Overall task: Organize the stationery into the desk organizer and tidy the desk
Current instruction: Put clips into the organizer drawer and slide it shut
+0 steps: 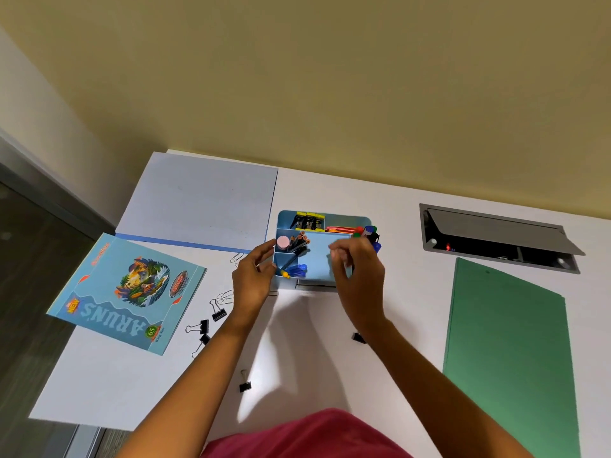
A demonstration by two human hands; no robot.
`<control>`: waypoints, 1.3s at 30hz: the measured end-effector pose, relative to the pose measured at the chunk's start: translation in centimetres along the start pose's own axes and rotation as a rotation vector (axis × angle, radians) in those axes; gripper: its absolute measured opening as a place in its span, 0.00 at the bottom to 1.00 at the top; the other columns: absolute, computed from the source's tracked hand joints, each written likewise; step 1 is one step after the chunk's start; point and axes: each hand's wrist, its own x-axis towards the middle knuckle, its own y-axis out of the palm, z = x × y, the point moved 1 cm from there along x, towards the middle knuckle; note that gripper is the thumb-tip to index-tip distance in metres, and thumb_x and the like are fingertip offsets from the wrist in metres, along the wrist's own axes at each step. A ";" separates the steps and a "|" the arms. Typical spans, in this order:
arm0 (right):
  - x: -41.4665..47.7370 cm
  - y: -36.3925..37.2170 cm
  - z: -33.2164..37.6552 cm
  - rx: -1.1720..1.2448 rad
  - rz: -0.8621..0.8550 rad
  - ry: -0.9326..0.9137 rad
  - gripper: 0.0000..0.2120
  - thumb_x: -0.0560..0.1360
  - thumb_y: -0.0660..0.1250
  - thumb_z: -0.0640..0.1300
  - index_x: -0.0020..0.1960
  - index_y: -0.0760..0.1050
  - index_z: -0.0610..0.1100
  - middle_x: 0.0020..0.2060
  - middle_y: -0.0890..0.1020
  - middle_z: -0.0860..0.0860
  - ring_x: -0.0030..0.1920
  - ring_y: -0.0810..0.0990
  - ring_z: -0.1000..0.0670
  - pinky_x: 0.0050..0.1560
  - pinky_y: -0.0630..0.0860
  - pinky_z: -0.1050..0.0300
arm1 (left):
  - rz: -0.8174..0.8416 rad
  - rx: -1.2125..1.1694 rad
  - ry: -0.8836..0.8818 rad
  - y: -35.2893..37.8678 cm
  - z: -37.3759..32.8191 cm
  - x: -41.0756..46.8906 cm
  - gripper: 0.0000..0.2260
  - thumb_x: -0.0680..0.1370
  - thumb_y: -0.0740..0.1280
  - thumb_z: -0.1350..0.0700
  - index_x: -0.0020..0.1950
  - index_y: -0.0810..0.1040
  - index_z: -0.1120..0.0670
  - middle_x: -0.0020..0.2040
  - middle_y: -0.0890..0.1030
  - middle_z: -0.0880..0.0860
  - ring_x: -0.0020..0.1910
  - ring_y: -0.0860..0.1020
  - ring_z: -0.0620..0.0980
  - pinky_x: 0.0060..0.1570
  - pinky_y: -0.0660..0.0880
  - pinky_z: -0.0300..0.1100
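We've got left hand gripping the organizer on the surface, right hand pinched over it, load unclear; a forearm sweep could knock binder clips off.

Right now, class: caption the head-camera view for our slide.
Left hand holds the blue desk organizer, right hand hovers over it; binder clips lie loose on the desk.
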 end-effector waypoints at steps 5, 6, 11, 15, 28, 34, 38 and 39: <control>-6.3 -0.1 -1.9 0.174 0.057 0.722 0.09 0.73 0.67 0.33 0.44 0.79 0.46 0.40 0.78 0.50 0.38 0.74 0.55 0.38 0.70 0.69 | 0.002 0.038 0.010 -0.1 -0.2 -0.1 0.21 0.76 0.64 0.67 0.66 0.74 0.51 0.62 0.79 0.52 0.58 0.76 0.44 0.57 0.72 0.37; -6.9 0.3 -2.6 0.296 0.089 0.969 0.10 0.73 0.65 0.33 0.45 0.80 0.46 0.39 0.78 0.50 0.37 0.74 0.53 0.38 0.70 0.66 | 0.002 0.046 0.011 0.0 -0.2 -0.1 0.21 0.76 0.65 0.67 0.66 0.74 0.51 0.62 0.79 0.52 0.59 0.76 0.44 0.56 0.71 0.36; -6.9 2.6 -3.9 0.842 0.051 1.482 0.03 0.73 0.68 0.34 0.47 0.77 0.37 0.33 0.73 0.46 0.32 0.70 0.50 0.32 0.71 0.59 | -0.014 0.069 0.010 0.2 -0.1 -0.1 0.20 0.77 0.65 0.67 0.66 0.74 0.50 0.63 0.79 0.53 0.62 0.76 0.49 0.55 0.70 0.35; -6.3 4.1 -3.4 1.066 0.073 1.480 0.09 0.78 0.56 0.32 0.49 0.74 0.39 0.18 0.66 0.52 0.20 0.64 0.55 0.29 0.64 0.63 | -0.039 0.070 0.012 0.5 -0.4 -0.4 0.20 0.77 0.65 0.67 0.67 0.74 0.51 0.63 0.78 0.54 0.62 0.76 0.50 0.54 0.69 0.35; -8.3 4.2 -3.2 1.260 0.018 1.492 0.14 0.77 0.49 0.29 0.50 0.71 0.40 0.19 0.66 0.51 0.20 0.66 0.55 0.35 0.67 0.63 | 0.017 -0.003 -0.041 0.0 -0.2 -0.1 0.20 0.77 0.64 0.67 0.66 0.74 0.49 0.63 0.78 0.55 0.63 0.76 0.52 0.53 0.79 0.48; -10.8 3.2 -2.8 1.244 -0.017 1.511 0.14 0.75 0.51 0.26 0.49 0.73 0.36 0.29 0.65 0.47 0.30 0.64 0.52 0.30 0.68 0.64 | -0.093 -0.126 -0.211 0.7 1.1 -2.0 0.13 0.82 0.57 0.56 0.63 0.76 0.54 0.47 0.80 0.51 0.43 0.78 0.48 0.47 0.78 0.47; -11.4 2.9 -2.9 1.261 -0.027 1.509 0.12 0.75 0.53 0.26 0.48 0.74 0.36 0.30 0.66 0.47 0.31 0.64 0.51 0.30 0.71 0.64 | 0.014 -0.201 -0.384 1.8 3.2 -5.3 0.13 0.81 0.57 0.48 0.41 0.74 0.51 0.40 0.76 0.51 0.43 0.74 0.54 0.50 0.74 0.50; -11.6 2.9 -2.9 1.258 -0.021 1.495 0.12 0.75 0.54 0.26 0.47 0.74 0.36 0.30 0.65 0.48 0.30 0.63 0.52 0.30 0.70 0.64 | 0.086 -0.199 -0.397 2.1 3.4 -6.0 0.13 0.81 0.58 0.48 0.39 0.72 0.51 0.39 0.74 0.52 0.42 0.72 0.53 0.49 0.74 0.49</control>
